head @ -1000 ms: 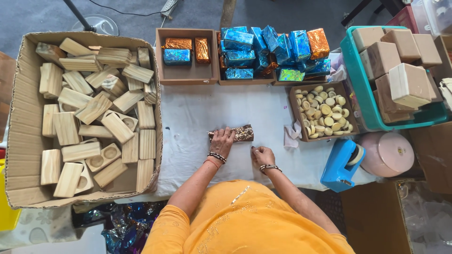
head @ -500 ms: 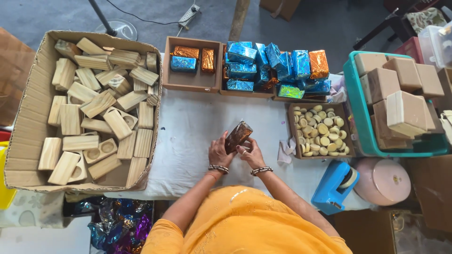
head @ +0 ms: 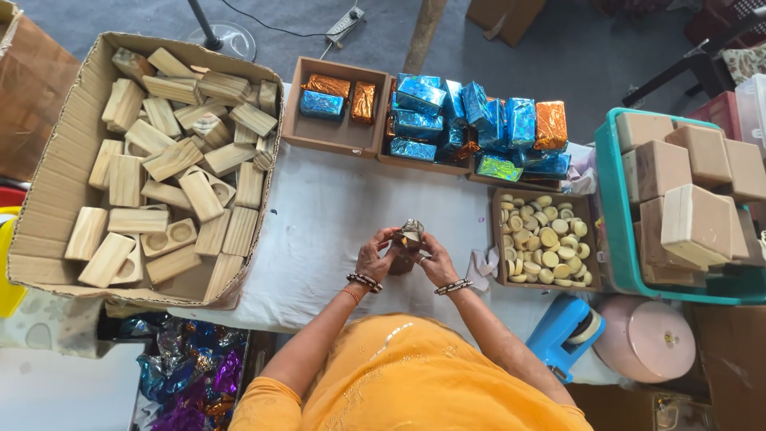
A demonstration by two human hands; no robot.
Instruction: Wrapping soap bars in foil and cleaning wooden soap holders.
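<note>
Fingers (head: pixel 388 239) pinch wrapped block (head: pixel 408 243) (boxes around).

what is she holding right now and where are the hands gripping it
Both hands hold one small foil-wrapped block above the white table: the left hand grips its left side, the right hand its right side, fingers at the wrapper's top fold.

floor (head: pixel 558 48): grey carpet | table (head: pixel 319 223): white cloth | fan stand (head: pixel 209 32) | even daylight
</note>
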